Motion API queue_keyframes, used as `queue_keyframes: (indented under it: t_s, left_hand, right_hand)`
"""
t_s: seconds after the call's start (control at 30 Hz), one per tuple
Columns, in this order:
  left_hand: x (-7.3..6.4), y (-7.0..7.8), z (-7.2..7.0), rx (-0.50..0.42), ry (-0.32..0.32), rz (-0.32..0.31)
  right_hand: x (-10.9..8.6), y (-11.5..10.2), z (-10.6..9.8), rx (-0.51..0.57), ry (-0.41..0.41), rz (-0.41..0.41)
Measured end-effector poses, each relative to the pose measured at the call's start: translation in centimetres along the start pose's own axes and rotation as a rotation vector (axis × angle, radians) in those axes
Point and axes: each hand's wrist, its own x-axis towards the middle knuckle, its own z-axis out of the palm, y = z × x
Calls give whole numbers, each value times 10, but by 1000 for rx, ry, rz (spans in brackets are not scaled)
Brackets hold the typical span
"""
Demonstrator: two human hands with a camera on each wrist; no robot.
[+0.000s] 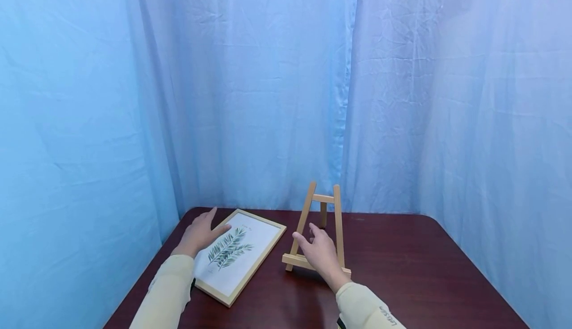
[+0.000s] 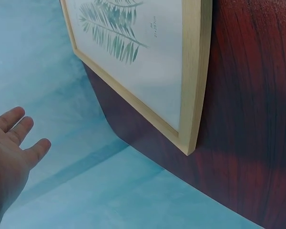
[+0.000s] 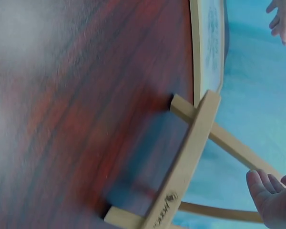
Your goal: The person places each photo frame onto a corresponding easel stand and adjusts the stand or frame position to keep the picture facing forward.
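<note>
My left hand (image 1: 197,232): fingers wide, hovers by the left edge of the framed print (image 1: 233,254), flat on the table (image 1: 402,269). My right hand (image 1: 321,252): thumb and fingers apart, near side of the upright easel (image 1: 338,220), right of print.

Framed leaf print (image 1: 243,258) lying flat; wooden easel (image 1: 339,227) upright nearby.

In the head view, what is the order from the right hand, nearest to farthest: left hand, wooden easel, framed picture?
1. Wooden easel, just beyond the right hand.
2. Framed picture, lying to the easel's left.
3. Left hand, at the picture's left side.
</note>
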Motion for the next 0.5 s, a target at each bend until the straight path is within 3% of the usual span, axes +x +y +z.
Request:
queue_keyframes:
  t_s: [0.5]
  left_hand:
    - [-4,-13,-1,-50,-13,-62]
  right_hand:
    - [-15,-6,31,96,-13,21]
